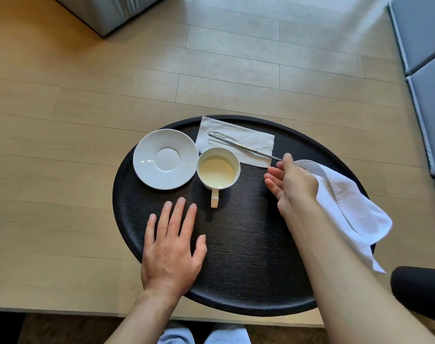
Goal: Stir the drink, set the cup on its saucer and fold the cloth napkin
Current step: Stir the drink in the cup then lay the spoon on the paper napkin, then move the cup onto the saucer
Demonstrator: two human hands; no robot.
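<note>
A white cup [218, 170] holding a pale, creamy drink [217, 171] is standing directly on the round black counter [248, 244], its handle [214, 199] pointing toward the person. Just to the left of the cup, almost touching its rim, a white saucer [164, 159] is lying bare, so the cup is not yet sitting on it. Behind the cup and slightly to its right, a flat paper napkin [238, 142] is resting on the counter, its far corner reaching over the counter's edge. A slim metal stirring utensil [243, 147] is stretching diagonally above that paper napkin, its far tip lying beyond the cup and its near end disappearing into the right hand [292, 184]. The right hand is hovering to the right of the cup, its grip pinching the utensil's end between thumb and forefinger while the other fingers are spreading loosely. Farther right of the cup, behind the right hand and forearm, a white cloth napkin [348, 207] is lying rumpled and unfolded, draping over the counter's right edge. The left hand [173, 247] is resting flat on the counter, nearer the person than the cup and a little to its left, its grip released with fingers splayed and holding nothing.
</note>
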